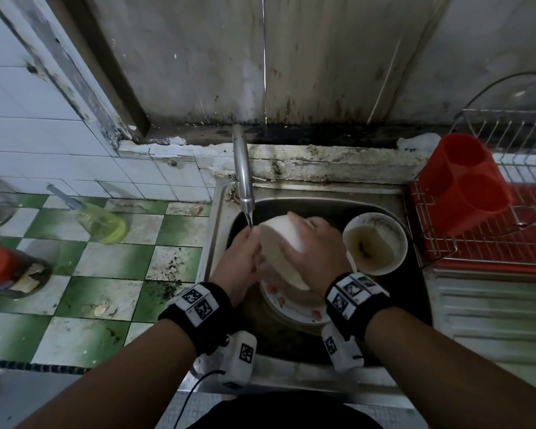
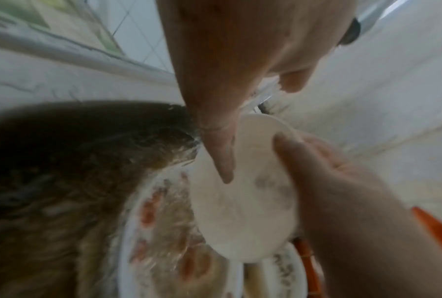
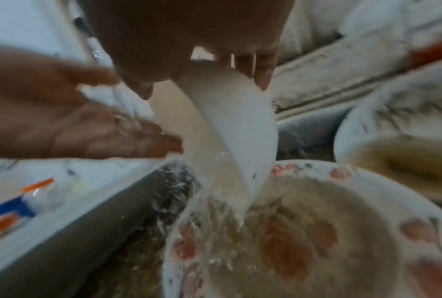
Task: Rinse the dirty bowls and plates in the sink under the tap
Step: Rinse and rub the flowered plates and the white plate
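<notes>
A steel sink [image 1: 393,196] is sitting below a stained wall, a floral plate [image 1: 287,309] lying in it beneath both hands. The right hand [image 1: 314,246] is gripping a tilted white bowl [image 1: 280,239] over that plate, while the left hand [image 1: 242,261], fingers straight, is touching its inside under the tap [image 1: 242,168]. Right of the right fingers a dirty bowl [image 1: 375,243] is holding murky water.

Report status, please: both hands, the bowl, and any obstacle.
Right hand grips tilted white bowl; left hand open under tap stream. Water pours onto flowered plate below. Dirty bowl waits alongside. No obstacle.
</notes>
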